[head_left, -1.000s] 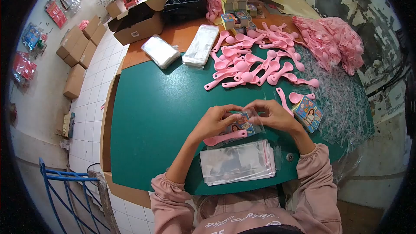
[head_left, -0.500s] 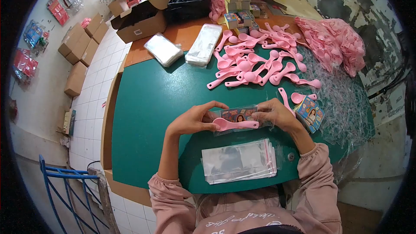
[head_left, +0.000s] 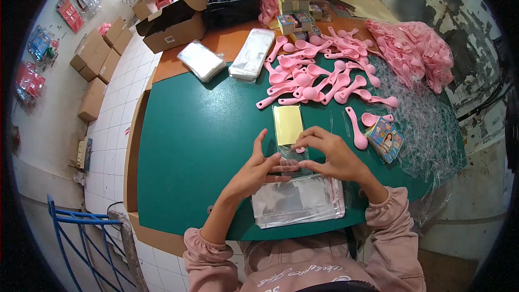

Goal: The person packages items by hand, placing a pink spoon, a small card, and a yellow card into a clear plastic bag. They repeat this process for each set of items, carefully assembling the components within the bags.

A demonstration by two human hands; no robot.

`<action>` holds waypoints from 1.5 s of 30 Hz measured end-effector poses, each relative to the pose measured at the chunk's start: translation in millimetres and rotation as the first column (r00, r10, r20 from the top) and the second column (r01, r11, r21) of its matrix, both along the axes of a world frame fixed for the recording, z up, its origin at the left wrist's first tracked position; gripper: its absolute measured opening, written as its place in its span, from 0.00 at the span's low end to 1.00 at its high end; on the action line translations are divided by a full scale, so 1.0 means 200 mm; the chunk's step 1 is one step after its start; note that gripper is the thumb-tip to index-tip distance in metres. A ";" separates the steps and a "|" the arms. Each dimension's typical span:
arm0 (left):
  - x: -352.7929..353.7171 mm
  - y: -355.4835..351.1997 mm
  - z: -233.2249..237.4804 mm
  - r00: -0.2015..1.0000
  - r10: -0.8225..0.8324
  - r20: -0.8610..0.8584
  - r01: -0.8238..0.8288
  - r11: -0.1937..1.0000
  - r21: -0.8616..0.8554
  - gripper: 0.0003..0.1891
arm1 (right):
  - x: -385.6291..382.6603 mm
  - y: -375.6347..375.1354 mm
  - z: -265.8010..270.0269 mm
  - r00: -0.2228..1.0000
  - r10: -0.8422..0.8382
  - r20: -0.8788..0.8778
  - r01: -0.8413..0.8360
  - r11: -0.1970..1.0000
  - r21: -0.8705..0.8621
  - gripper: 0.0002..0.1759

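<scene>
Your packet (head_left: 287,125) lies at frame centre on the green table (head_left: 200,140), yellow back up, its long axis running straight up the frame — away from you. Both hands sit at its lower end. Your right hand (head_left: 334,158) pinches it between thumb and fingertips. Your left hand (head_left: 253,172) is spread, thumb lifted, fingertips pressed to the lower left edge. The free end points toward the pink spoons (head_left: 313,78); the stack of clear bags (head_left: 303,203) lies just below the hands.

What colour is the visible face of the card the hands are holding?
The card shows plain pale yellow, best in the head view.
</scene>
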State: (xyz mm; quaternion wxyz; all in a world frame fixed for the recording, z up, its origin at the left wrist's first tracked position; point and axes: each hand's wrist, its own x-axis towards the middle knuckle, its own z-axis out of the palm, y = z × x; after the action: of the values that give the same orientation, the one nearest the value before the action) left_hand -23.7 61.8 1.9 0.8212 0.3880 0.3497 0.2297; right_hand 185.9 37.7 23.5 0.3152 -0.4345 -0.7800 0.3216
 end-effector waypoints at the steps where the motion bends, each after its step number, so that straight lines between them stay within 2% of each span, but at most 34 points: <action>1: -0.01 0.00 0.00 1.000 0.003 0.002 -0.003 1.000 -0.002 0.35 | -0.01 -0.01 0.00 1.000 0.003 0.002 -0.003 1.000 -0.002 0.18; 3: -0.03 0.02 -0.01 0.992 -0.110 -0.065 0.115 0.989 0.092 0.35 | -0.04 -0.04 -0.02 0.994 0.063 0.089 -0.066 0.997 0.028 0.15; 5: -0.04 0.02 0.00 0.987 -0.141 -0.080 0.148 0.985 0.090 0.34 | -0.07 -0.06 -0.03 0.993 0.079 0.093 -0.081 0.997 0.015 0.13; 7: -0.04 0.01 0.01 0.980 -0.176 -0.097 0.184 0.979 0.087 0.34 | -0.10 -0.07 -0.05 0.981 0.069 0.182 -0.082 0.995 0.063 0.12; 8: -0.04 0.01 0.00 0.979 -0.168 -0.118 0.180 0.978 0.107 0.33 | -0.12 -0.08 -0.07 0.981 0.041 0.192 -0.067 0.989 0.134 0.11; 16: 0.00 0.00 -0.03 0.989 -0.085 -0.122 0.101 0.985 0.138 0.30 | -0.16 -0.10 -0.10 0.933 -0.050 0.357 -0.070 0.946 0.316 0.10; 18: 0.01 0.00 -0.09 0.989 0.004 -0.150 0.049 0.938 0.344 0.26 | -0.17 -0.10 -0.10 0.926 -0.058 0.372 -0.084 0.931 0.354 0.10; 21: 0.03 0.01 -0.07 0.990 0.031 -0.138 0.008 0.962 0.271 0.23 | -0.16 -0.10 -0.06 0.924 -0.041 0.380 -0.112 0.921 0.373 0.10; 23: 0.03 0.03 -0.07 0.984 0.078 -0.163 -0.028 0.957 0.289 0.21 | -0.11 -0.10 -0.01 0.956 0.129 0.264 -0.181 0.966 0.184 0.10; 24: 0.03 0.04 -0.07 0.976 0.126 -0.180 -0.066 0.949 0.310 0.19 | -0.06 -0.09 0.03 0.955 0.131 0.267 -0.183 0.966 0.183 0.10; 26: 0.02 0.05 -0.06 0.983 0.076 -0.166 -0.031 0.965 0.259 0.17 | 0.09 -0.07 0.11 0.974 0.198 -0.111 -0.218 0.951 -0.220 0.09; 28: 0.01 0.05 -0.05 0.987 0.000 -0.160 0.034 0.978 0.205 0.12 | 0.34 0.00 0.17 0.988 0.124 -0.092 -0.135 0.984 -0.118 0.08; 29: 0.01 0.05 -0.04 0.988 -0.004 -0.155 0.036 0.978 0.205 0.12 | 0.50 0.05 0.15 0.980 0.044 -0.194 -0.081 0.979 -0.188 0.07; 31: 0.02 0.04 -0.04 0.989 0.032 -0.145 -0.002 0.979 0.203 0.11 | 0.78 0.15 0.23 0.975 -0.210 -0.072 0.179 0.936 -0.302 0.06; 32: 0.02 0.04 -0.04 0.990 0.029 -0.138 -0.001 0.979 0.204 0.11 | 0.87 0.15 0.19 0.677 -0.530 0.511 0.599 0.800 0.036 0.07; 33: 0.02 0.05 -0.05 0.993 0.010 -0.121 0.015 0.979 0.203 0.11 | 0.92 0.17 0.14 0.002 -0.696 0.718 0.639 0.553 0.535 0.09; 34: 0.02 0.05 -0.06 0.994 -0.011 -0.107 0.032 0.980 0.197 0.12 | 0.90 0.16 0.11 0.000 -0.697 0.717 0.637 0.553 0.537 0.09; 36: 0.01 0.07 -0.07 0.996 -0.010 -0.085 0.026 0.982 0.188 0.12 | 0.80 0.12 0.05 0.364 -0.826 0.429 0.496 0.562 0.662 0.13; 37: 0.01 0.07 -0.07 0.997 -0.014 -0.072 0.026 0.985 0.168 0.12 | 0.68 0.13 -0.01 0.732 -0.633 0.252 0.325 0.650 0.687 0.15; 38: 0.01 0.06 -0.06 0.997 -0.016 -0.079 0.029 0.985 0.168 0.12 | 0.38 0.08 0.12 0.877 -0.405 0.259 0.283 0.870 0.404 0.16; 39: 0.03 0.05 -0.05 0.998 0.035 -0.055 -0.028 0.991 0.132 0.12 | 0.25 0.04 0.09 0.934 -0.248 0.256 0.152 0.927 0.344 0.15; 41: 0.04 0.04 -0.03 0.995 0.087 -0.045 -0.082 0.992 0.099 0.12 | 0.06 0.01 -0.04 0.994 -0.091 0.065 0.087 0.994 0.064 0.14; 43: 0.03 0.04 -0.01 0.989 0.144 0.018 -0.145 0.989 0.035 0.12 | 0.01 0.02 -0.12 0.992 -0.122 0.029 0.120 0.991 0.057 0.13; 45: 0.00 0.06 -0.04 0.997 0.080 -0.018 -0.078 0.993 0.087 0.11 | 0.01 0.01 -0.14 0.987 -0.161 0.007 0.160 0.986 0.048 0.12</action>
State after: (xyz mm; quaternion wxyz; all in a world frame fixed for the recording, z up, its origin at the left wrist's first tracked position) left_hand -24.5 72.8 -6.2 0.7902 0.4112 0.3635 0.2727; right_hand 187.3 40.2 -5.2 0.3459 -0.4901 -0.7515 0.2744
